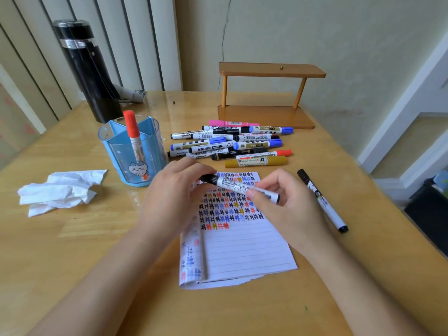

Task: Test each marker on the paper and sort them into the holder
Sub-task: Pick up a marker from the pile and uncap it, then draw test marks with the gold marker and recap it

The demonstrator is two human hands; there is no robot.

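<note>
Both hands hold one black-and-white marker (pixel 238 187) level above the lined paper (pixel 242 248), whose upper half is covered in coloured test marks. My left hand (pixel 174 197) pinches the marker's black cap end; my right hand (pixel 283 204) grips the barrel. Behind the paper lies a pile of several markers (pixel 230 144) in black, blue, pink, red and gold. A blue clear holder (pixel 132 151) at the left has a red marker (pixel 133 134) standing in it. Another black marker (pixel 323 201) lies alone on the table to the right.
Crumpled white tissue (pixel 60 190) lies at the left. A tall black flask (pixel 88 69) stands at the back left, and a small wooden shelf (pixel 269 93) stands against the wall. The table's right edge drops off beside the lone marker.
</note>
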